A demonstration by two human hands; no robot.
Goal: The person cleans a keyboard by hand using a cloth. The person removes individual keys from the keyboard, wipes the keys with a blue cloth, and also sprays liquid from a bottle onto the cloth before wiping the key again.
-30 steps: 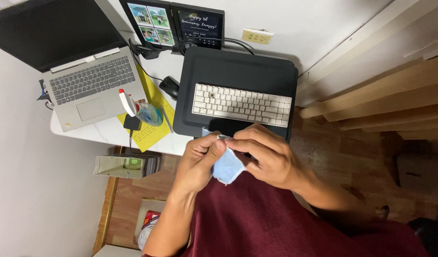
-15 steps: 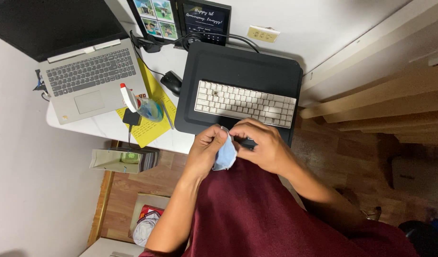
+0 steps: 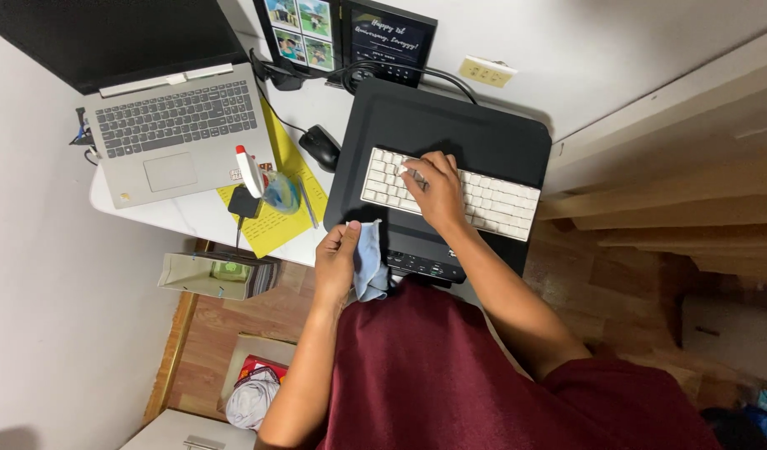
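— Blue cloth first: where does it sit, and what has hold of it?

— The pale blue cloth (image 3: 370, 262) hangs at the near edge of the desk (image 3: 196, 218), pinched between the thumb and fingers of the left hand (image 3: 337, 257). It is crumpled and droops down toward the maroon shirt (image 3: 450, 375), just in front of the black pad (image 3: 437, 167).

— And the right hand?

— The right hand (image 3: 433, 190) lies on the white keyboard (image 3: 450, 192), fingers curled over the left half of the keys. Something small seems to be between the fingertips, but I cannot tell what it is, nor whether they press together on it.

— How far along would you judge the cleaning to be?

— Early to midway, I think. The cloth is off the keys and only one patch of the keyboard is under the fingers; the right half lies uncovered and untouched. Nothing shows which keys are done.

— How does the keyboard look?

— Compact, white or cream, lying slightly askew on the pad, keys all in place as far as I can see.

— Beyond it?

— To the left a black mouse (image 3: 321, 147), a spray bottle (image 3: 252, 171) on yellow paper (image 3: 275, 218), then a grey laptop (image 3: 175, 133). At the back stand framed pictures (image 3: 350, 37).
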